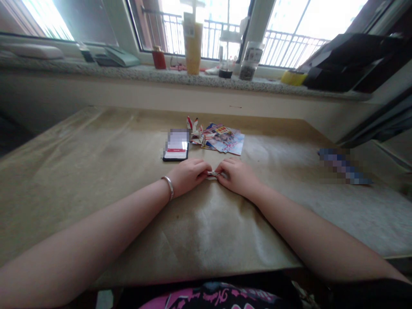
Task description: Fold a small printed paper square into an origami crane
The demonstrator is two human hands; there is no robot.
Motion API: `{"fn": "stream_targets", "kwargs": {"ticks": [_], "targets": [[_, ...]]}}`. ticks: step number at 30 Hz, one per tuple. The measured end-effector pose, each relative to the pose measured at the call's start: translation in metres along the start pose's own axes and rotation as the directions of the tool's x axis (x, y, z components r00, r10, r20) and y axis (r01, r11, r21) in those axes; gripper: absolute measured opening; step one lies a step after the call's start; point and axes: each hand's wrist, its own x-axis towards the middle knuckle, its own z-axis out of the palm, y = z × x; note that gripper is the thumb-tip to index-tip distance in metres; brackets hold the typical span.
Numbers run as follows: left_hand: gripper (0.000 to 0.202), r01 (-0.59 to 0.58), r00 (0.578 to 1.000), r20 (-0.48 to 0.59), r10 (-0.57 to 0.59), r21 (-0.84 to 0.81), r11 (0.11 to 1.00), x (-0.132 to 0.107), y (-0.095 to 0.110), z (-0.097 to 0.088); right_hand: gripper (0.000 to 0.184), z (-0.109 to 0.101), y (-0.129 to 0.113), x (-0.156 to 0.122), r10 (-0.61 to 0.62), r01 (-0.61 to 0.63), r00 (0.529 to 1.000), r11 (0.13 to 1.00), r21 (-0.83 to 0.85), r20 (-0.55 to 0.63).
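Between my two hands is a small piece of folded paper (pixel 213 174), pale with dark edges, low over the table. My left hand (pixel 189 175), with a silver bangle on its wrist, pinches the paper's left end. The right end is pinched by the thumb and fingers of my right hand (pixel 240 175). My fingers hide much of the paper, so its full shape cannot be made out. Just beyond my left hand lies a phone (pixel 175 150) with a lit screen. Behind the hands sit folded paper figures (pixel 197 132) in white and red, beside colourful printed sheets (pixel 227 139).
A tan cover (pixel 135 244) lies over the table. At the right lies a blurred blue item (pixel 344 166). Along the stone windowsill (pixel 128 74) stand a red container (pixel 159 58), a tall yellow container (pixel 193 49), clear jars (pixel 249 62), yellow tape (pixel 293 77) and a black bag (pixel 341 64).
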Motion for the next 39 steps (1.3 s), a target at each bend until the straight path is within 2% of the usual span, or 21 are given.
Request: {"fn": "stream_targets", "kwargs": {"ticks": [5, 18, 24, 29, 33, 37, 39], "targets": [[0.011, -0.006, 1.000, 0.006, 0.005, 0.002, 1.000, 0.001, 0.003, 0.000, 0.012, -0.003, -0.004, -0.001, 0.006, -0.003, 1.000, 0.994, -0.105, 0.026], [0.017, 0.042, 0.998, 0.047, -0.042, -0.010, 0.999, 0.003, 0.006, -0.001, 0.016, -0.004, -0.010, 0.002, -0.002, 0.008, 0.999, 0.990, -0.142, 0.041], [0.011, 0.090, 0.994, 0.059, -0.089, -0.022, 0.996, 0.002, 0.004, -0.002, 0.012, 0.005, 0.004, 0.001, 0.046, -0.044, 0.998, 0.998, 0.054, -0.044], [0.014, 0.077, 0.993, 0.098, -0.067, -0.107, 0.991, 0.001, -0.002, -0.001, 0.008, 0.008, 0.011, 0.001, -0.005, 0.021, 0.997, 0.977, 0.211, -0.073], [0.019, 0.096, 0.991, 0.114, -0.069, -0.255, 0.962, 0.000, -0.003, -0.005, 0.011, 0.009, 0.008, 0.001, 0.115, -0.077, 0.989, 0.936, 0.345, -0.090], [0.020, 0.150, 0.980, 0.181, -0.087, -0.374, 0.915, -0.001, 0.000, -0.013, 0.011, 0.010, 0.007, 0.001, 0.201, -0.174, 0.980, 0.825, 0.538, 0.009], [0.021, 0.167, 0.970, 0.230, -0.081, -0.383, 0.908, -0.001, 0.002, -0.015, 0.009, 0.010, 0.008, 0.001, 0.210, -0.215, 0.975, 0.789, 0.576, 0.077]]}}
